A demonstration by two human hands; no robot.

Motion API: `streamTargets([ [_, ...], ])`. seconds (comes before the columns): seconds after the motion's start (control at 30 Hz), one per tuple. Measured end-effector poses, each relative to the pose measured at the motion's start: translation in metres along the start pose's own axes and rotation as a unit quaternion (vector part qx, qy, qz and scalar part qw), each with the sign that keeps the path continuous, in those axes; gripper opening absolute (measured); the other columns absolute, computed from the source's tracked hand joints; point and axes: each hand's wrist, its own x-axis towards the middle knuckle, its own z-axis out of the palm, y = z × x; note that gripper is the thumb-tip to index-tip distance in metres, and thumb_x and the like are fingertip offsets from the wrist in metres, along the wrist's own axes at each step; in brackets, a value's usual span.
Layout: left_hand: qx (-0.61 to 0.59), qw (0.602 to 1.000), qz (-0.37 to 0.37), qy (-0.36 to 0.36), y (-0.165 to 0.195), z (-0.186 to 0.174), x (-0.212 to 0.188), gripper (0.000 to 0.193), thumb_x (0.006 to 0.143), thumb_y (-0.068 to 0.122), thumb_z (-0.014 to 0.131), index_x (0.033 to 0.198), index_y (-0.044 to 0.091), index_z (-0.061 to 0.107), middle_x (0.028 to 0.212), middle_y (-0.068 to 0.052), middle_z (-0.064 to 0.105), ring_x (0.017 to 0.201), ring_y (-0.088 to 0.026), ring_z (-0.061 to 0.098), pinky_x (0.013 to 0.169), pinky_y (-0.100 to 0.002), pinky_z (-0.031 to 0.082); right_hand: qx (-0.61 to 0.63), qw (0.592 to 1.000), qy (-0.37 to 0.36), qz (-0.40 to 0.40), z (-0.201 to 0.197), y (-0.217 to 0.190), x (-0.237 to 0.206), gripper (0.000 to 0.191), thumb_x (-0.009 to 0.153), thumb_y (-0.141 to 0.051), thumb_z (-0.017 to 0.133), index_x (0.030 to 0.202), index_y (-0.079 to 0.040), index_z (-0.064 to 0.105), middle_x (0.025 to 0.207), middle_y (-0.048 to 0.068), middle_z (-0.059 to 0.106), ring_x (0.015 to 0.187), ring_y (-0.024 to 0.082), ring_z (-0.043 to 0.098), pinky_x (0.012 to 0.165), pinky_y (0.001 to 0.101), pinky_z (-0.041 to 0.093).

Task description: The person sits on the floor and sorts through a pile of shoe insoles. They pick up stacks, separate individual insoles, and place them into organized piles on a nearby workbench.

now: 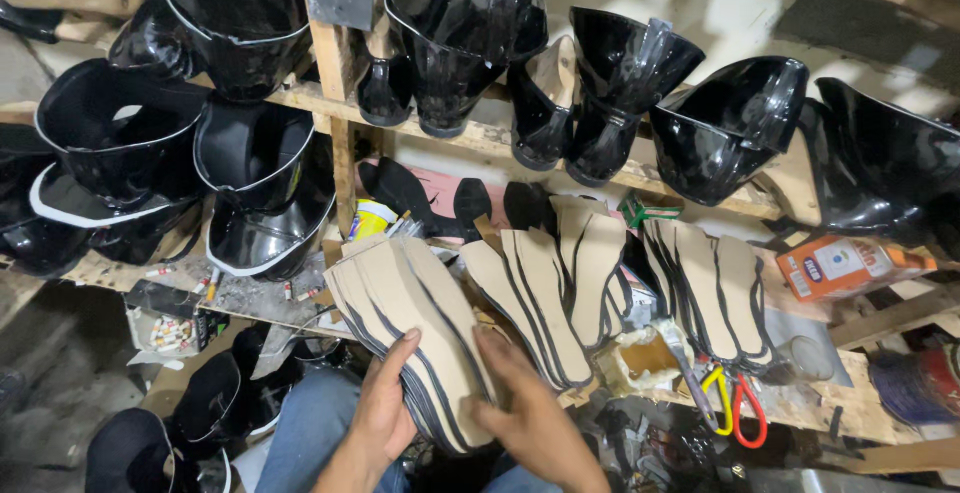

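Three insole stacks point(560, 293), one scissors point(735, 403)

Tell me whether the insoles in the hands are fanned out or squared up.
Fanned out: the insole stack, held between left hand and right hand, shows staggered dark edges.

Glossy black shoe uppers point(250, 168) crowd the wooden shelf point(480, 133). On the table point(810, 403): further rows of tan insoles point(715, 293), red-and-yellow scissors point(735, 403), an orange box point(850, 265), a glue tin point(645, 358).
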Motion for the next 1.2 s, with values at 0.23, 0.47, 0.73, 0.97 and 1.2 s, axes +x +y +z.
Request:
streamTargets([
  [0.23, 0.080, 0.996, 0.036, 0.033, 0.000, 0.006, -0.001, 0.047, 0.089, 0.018, 0.069, 0.132, 0.001, 0.060, 0.116, -0.014, 0.072, 0.101, -0.026, 0.072, 0.087, -0.044, 0.060, -0.329, 0.924, 0.195, 0.012, -0.013, 0.009, 0.017, 0.059, 0.088, -0.021, 0.079, 0.143, -0.012, 0.059, 0.151, 0.030, 0.043, 0.142, 0.041, 0.039, 0.113, 0.0414, 0.034],
  [0.47, 0.012, 1.000, -0.025, 0.010, -0.002, 0.010, -0.005, 0.050, 0.090, 0.030, 0.062, 0.130, 0.000, 0.061, 0.118, -0.014, 0.075, 0.103, -0.026, 0.073, 0.087, -0.041, 0.060, -0.009, 0.999, 0.027, 0.030, 0.007, -0.003, -0.004, 0.065, 0.089, -0.018, 0.074, 0.148, -0.011, 0.048, 0.149, 0.021, 0.055, 0.139, 0.033, 0.056, 0.113, 0.0389, 0.041],
  [0.73, 0.118, 0.992, 0.031, 0.012, -0.001, 0.016, -0.006, 0.044, 0.090, 0.020, 0.068, 0.129, 0.002, 0.061, 0.114, -0.011, 0.072, 0.099, -0.022, 0.072, 0.085, -0.040, 0.061, -0.428, 0.871, 0.241, 0.010, -0.017, 0.012, 0.024, 0.054, 0.088, -0.016, 0.072, 0.139, -0.010, 0.055, 0.150, 0.025, 0.045, 0.140, 0.047, 0.041, 0.111, 0.0503, 0.035],
  [0.97, 0.021, 0.998, -0.034, 0.048, 0.001, 0.022, -0.006, 0.048, 0.090, 0.037, 0.058, 0.125, 0.004, 0.063, 0.112, -0.014, 0.076, 0.097, -0.025, 0.074, 0.082, -0.041, 0.061, -0.075, 0.996, 0.024, -0.040, 0.006, 0.009, 0.000, 0.064, 0.087, -0.018, 0.076, 0.145, -0.003, 0.052, 0.152, 0.029, 0.042, 0.143, 0.044, 0.043, 0.112, 0.0466, 0.036],
  [1.2, 0.080, 0.996, 0.033, -0.034, 0.006, 0.014, -0.008, 0.048, 0.104, 0.032, 0.053, 0.138, -0.002, 0.055, 0.121, -0.018, 0.067, 0.104, -0.029, 0.069, 0.091, -0.047, 0.058, -0.379, 0.892, 0.247, -0.011, -0.017, 0.026, 0.021, 0.053, 0.092, -0.016, 0.069, 0.143, -0.011, 0.055, 0.152, 0.028, 0.044, 0.139, 0.046, 0.043, 0.114, 0.0464, 0.034],
])
